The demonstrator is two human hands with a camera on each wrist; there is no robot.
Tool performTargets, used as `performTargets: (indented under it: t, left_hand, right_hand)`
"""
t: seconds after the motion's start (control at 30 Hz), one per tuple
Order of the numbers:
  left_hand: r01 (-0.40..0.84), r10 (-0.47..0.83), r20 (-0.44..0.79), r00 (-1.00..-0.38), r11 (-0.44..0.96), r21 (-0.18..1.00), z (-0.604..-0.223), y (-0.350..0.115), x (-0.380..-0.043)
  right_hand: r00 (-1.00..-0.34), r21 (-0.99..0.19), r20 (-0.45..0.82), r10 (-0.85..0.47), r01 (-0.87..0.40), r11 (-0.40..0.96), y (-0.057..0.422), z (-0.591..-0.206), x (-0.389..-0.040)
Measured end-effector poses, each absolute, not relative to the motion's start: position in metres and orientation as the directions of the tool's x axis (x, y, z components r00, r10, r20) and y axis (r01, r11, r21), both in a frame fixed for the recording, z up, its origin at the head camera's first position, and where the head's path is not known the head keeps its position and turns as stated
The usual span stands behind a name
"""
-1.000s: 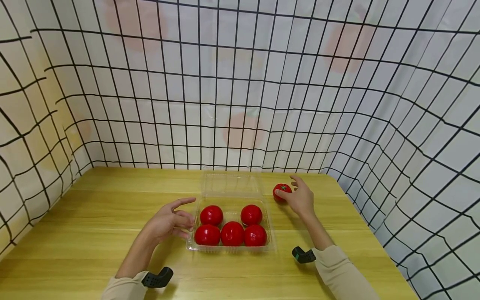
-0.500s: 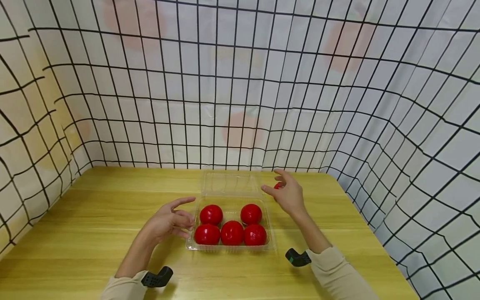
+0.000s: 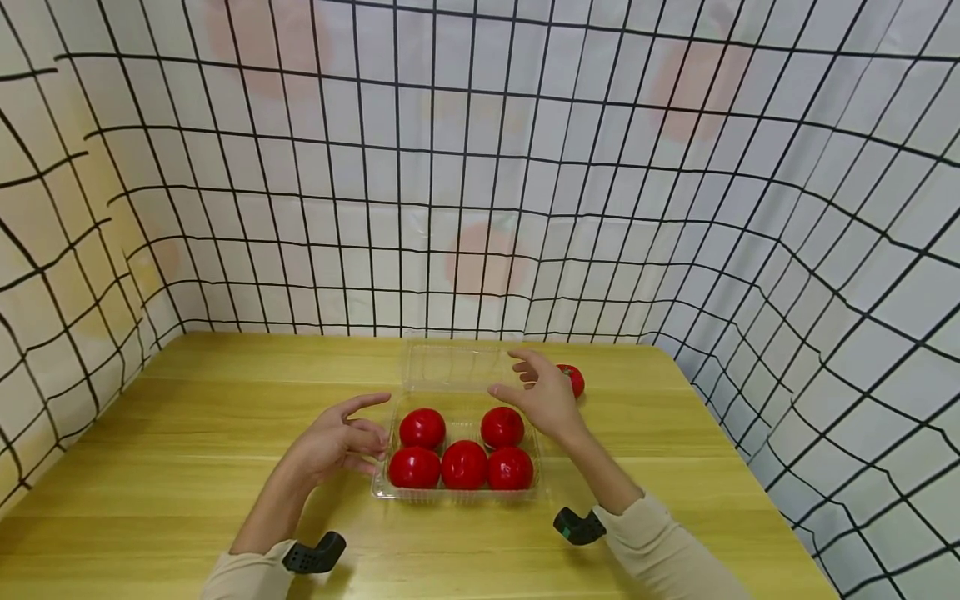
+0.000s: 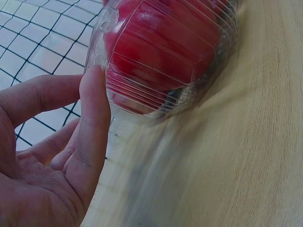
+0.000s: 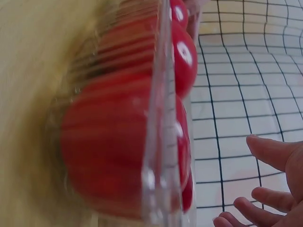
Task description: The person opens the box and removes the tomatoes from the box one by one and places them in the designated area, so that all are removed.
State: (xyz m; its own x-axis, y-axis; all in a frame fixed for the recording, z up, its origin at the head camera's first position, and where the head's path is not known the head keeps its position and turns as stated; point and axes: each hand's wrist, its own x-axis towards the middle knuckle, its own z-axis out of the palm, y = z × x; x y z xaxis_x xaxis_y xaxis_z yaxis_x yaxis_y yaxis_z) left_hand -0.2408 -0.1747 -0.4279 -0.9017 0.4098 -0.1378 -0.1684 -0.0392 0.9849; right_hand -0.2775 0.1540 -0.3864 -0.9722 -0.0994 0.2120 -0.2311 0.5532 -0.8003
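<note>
Five red tomatoes, or rather several of them (image 3: 465, 465), lie in a clear plastic clamshell box (image 3: 455, 493) on the table. My left hand (image 3: 333, 446) is at the box's left side, its fingertips touching the rim; in the left wrist view a finger (image 4: 93, 127) reaches that rim. Whether it pinches the plastic is not plain. My right hand (image 3: 546, 400) hovers over the box's back right corner, fingers spread, holding nothing. One more tomato (image 3: 573, 381) with a green stem top sits right of the box, partly hidden behind the right hand.
The box's clear lid (image 3: 457, 368) lies folded back behind it on the wooden table (image 3: 187, 433). Grid-patterned cloth walls (image 3: 420, 167) rise at the back and both sides. A black wrist camera (image 3: 315, 554) sits on each sleeve.
My right hand has let go of the single tomato and moved left, toward the box. That tomato stays at the right. My left hand has held its place.
</note>
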Motion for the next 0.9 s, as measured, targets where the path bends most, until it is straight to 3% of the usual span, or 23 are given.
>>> performTargets:
  t: [0.9]
  left_hand:
    - [-0.159, 0.412, -0.128, -0.902, -0.042, 0.986, -0.429, -0.176, -0.241]
  right_hand:
    - [-0.947, -0.802, 0.158, -0.278, -0.288, 0.523, 0.094, -0.397, -0.264]
